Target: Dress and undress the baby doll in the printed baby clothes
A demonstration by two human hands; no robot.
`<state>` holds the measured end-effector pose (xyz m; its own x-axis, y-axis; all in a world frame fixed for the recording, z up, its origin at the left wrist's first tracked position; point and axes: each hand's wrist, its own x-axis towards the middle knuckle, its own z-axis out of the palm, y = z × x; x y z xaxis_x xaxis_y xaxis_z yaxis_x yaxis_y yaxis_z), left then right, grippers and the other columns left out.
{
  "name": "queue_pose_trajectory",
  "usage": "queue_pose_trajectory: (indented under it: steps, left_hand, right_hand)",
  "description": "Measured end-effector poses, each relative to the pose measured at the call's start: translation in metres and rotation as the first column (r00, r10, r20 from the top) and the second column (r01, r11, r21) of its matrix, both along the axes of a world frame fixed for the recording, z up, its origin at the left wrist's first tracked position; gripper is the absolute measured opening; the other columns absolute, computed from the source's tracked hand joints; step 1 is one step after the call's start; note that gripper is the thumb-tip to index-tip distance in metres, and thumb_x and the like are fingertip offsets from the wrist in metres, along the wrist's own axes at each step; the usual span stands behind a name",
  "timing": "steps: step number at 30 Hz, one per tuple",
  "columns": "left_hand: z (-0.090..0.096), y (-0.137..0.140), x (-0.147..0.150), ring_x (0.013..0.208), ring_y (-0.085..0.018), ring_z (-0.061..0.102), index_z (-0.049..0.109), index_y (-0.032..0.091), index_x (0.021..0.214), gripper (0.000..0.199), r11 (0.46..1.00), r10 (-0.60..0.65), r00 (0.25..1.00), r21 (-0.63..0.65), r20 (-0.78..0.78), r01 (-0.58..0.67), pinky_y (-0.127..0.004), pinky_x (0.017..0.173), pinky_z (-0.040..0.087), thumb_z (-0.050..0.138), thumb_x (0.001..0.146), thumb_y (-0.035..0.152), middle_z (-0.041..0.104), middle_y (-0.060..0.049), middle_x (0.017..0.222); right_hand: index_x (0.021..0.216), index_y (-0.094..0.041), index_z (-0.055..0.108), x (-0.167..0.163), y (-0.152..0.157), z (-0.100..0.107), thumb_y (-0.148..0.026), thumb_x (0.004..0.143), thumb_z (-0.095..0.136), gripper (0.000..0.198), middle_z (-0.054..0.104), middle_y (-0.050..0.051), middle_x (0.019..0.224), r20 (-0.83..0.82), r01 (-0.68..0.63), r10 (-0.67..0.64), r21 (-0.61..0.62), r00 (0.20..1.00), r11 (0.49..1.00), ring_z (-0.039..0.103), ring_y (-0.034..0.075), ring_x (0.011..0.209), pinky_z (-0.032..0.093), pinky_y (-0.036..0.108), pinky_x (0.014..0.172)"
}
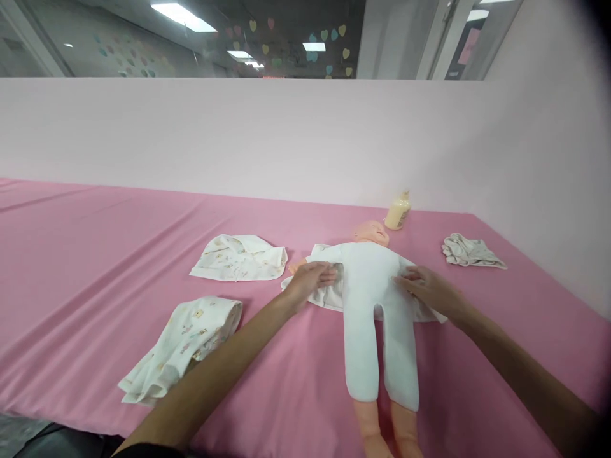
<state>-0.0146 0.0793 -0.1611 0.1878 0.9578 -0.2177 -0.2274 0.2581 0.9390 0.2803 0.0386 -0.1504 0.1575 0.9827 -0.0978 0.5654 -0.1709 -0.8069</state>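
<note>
A baby doll with a white cloth body lies on its back, its head away from me and its feet toward me. Under its torso a white baby shirt is spread, showing on both sides. My left hand is at the doll's left-hand side in the view, over the shirt, with fingers stretched toward the torso. On the other side, my right hand reaches to the torso with fingertips against its edge. Whether either hand pinches the fabric is hard to see. The doll's arms are mostly hidden.
A pink sheet covers the surface, with a white wall behind. Two printed baby garments, one folded and one nearer, lie at left. A pale yellow pump bottle stands past the doll's head. At right lies a crumpled cloth.
</note>
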Motion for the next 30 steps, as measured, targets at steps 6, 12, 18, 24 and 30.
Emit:
queue_pose_trajectory:
  steps: [6, 12, 18, 24, 30]
  left_hand:
    - [0.011, 0.044, -0.052, 0.079, -0.015, 0.067, 0.066, 0.013, 0.097, 0.019, 0.959, 0.254, 0.924, 0.200, -0.287, -0.202, -0.031, 0.080, 0.054, 0.062, 0.087, 0.029, 0.071, -0.010, 0.097]
    - [-0.009, 0.093, -0.056, 0.072, -0.017, 0.064, 0.064, 0.012, 0.085, 0.014, 0.995, 0.083, 0.895, 0.082, -0.439, -0.052, -0.032, 0.071, 0.052, 0.065, 0.081, 0.026, 0.069, -0.009, 0.085]
    - [-0.016, 0.098, -0.059, 0.075, -0.019, 0.065, 0.066, 0.015, 0.079, 0.021, 0.982, -0.163, 0.904, 0.025, -0.396, 0.188, -0.031, 0.073, 0.052, 0.066, 0.077, 0.036, 0.069, -0.007, 0.078]
    - [-0.023, 0.094, -0.054, 0.057, -0.013, 0.052, 0.061, 0.017, 0.072, 0.019, 0.973, -0.130, 0.844, 0.098, -0.520, 0.210, -0.026, 0.055, 0.041, 0.070, 0.073, 0.033, 0.058, -0.002, 0.064]
    - [-0.020, 0.095, -0.035, 0.072, -0.015, 0.052, 0.056, 0.017, 0.066, 0.009, 0.928, 0.111, 0.758, 0.340, -0.643, 0.153, -0.024, 0.060, 0.038, 0.065, 0.069, 0.016, 0.057, -0.001, 0.070]
  right_hand:
    - [0.128, -0.017, 0.056, -0.070, 0.031, 0.025, -0.046, 0.092, 0.055, 0.046, 0.061, 0.013, 0.129, 0.542, -0.340, 0.116, 0.334, 0.832, 0.879, 0.058, 0.028, 0.117, 0.046, 0.041, 0.096]
    - [0.124, -0.012, 0.058, -0.164, 0.098, 0.010, -0.021, 0.080, 0.068, 0.046, 0.061, 0.015, 0.129, 0.811, -0.786, 0.453, 0.014, 0.371, 0.618, 0.055, 0.031, 0.121, 0.043, 0.041, 0.099]
    - [0.120, -0.012, 0.061, -0.178, 0.111, 0.003, -0.010, 0.085, 0.059, 0.035, 0.064, 0.014, 0.121, 0.827, -0.800, 0.474, -0.050, 0.302, 0.597, 0.059, 0.031, 0.113, 0.044, 0.043, 0.094]
    - [0.143, -0.024, 0.046, -0.150, 0.108, 0.018, -0.023, 0.091, 0.056, 0.053, 0.056, 0.012, 0.123, 0.638, -0.792, 0.538, 0.198, 0.552, 0.578, 0.054, 0.026, 0.113, 0.043, 0.041, 0.097]
    - [0.145, -0.026, 0.046, -0.140, 0.109, 0.019, -0.040, 0.098, 0.049, 0.049, 0.052, 0.010, 0.117, 0.519, -0.740, 0.552, 0.283, 0.653, 0.610, 0.057, 0.022, 0.102, 0.043, 0.040, 0.098]
